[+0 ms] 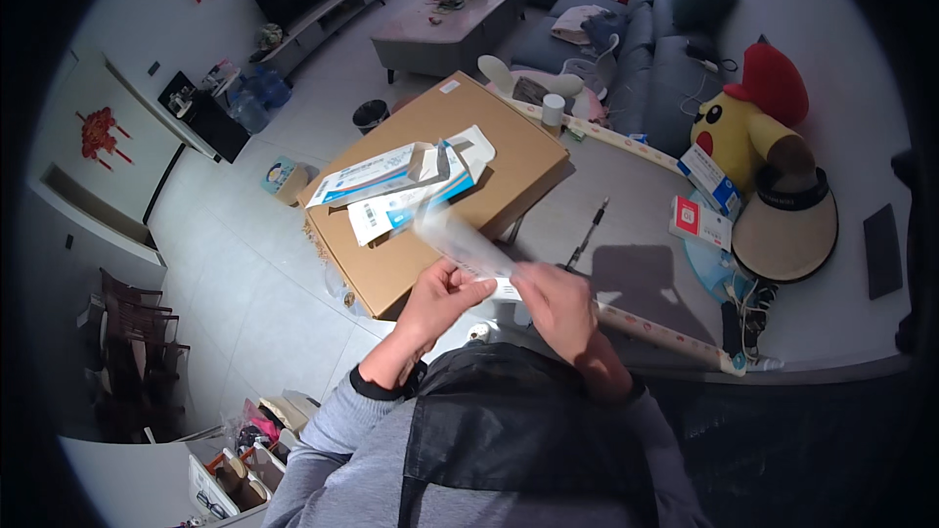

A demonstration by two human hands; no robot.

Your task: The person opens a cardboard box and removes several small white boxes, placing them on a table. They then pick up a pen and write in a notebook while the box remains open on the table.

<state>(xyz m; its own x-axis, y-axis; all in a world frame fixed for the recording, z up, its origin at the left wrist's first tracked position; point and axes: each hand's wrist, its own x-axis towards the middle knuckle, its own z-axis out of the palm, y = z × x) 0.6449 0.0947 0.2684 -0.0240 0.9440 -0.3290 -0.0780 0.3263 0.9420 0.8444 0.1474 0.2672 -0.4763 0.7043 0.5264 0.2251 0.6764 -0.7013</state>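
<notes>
Both my hands meet over the near edge of a flat cardboard box [433, 242]. Between the thumb and fingers of my left hand [444, 301] and the fingers of my right hand [557, 308] is a whitish, semi-clear packet [469, 246], blurred by motion. Some print shows on it; its exact kind cannot be told. On the box lid lie two white-and-blue cartons: one carton [367, 176] has its end flaps spread, and the other carton [374, 224] lies partly under it. A black pen [590, 231] rests on the grey table [631, 213], right of the box.
A white-capped bottle [552, 111] stands behind the box. To the right are a red-and-white carton [699, 224], a blue-and-white carton [708, 176], a yellow plush toy [741, 132], a sun visor [785, 231] and bundled cables [748, 319]. Patterned edging [667, 341] borders the table.
</notes>
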